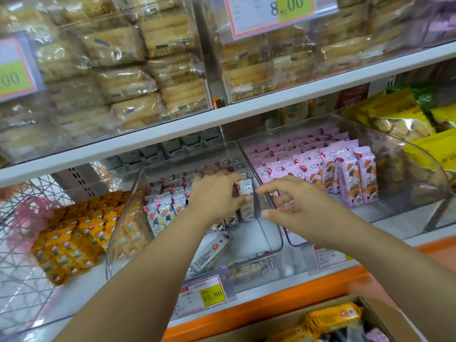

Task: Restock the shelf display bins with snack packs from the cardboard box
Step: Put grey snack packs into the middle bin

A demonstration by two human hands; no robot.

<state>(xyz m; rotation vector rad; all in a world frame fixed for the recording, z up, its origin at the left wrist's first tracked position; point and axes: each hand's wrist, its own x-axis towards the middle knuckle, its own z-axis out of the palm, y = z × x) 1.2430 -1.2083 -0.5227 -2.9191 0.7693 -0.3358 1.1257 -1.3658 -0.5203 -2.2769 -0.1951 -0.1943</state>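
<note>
A clear middle bin [123,233] on the lower shelf holds rows of white snack packs [162,211]. My left hand [217,196] reaches into this bin and grips an upright white pack [246,191] against the bin's right wall. My right hand [291,206] hovers at that wall's outer side with fingers loosely curled, holding nothing. One white pack [212,253] lies flat at the bin's front. The cardboard box [385,317] sits at the bottom right with yellow packs [333,317] inside.
A clear bin [394,149] of pink packs [345,174] stands to the right, and yellow packs [74,238] sit to the left. Bins of wrapped pastries [148,70] fill the upper shelf. A price tag [207,294] hangs on the shelf's front edge. A wire basket [24,218] is at far left.
</note>
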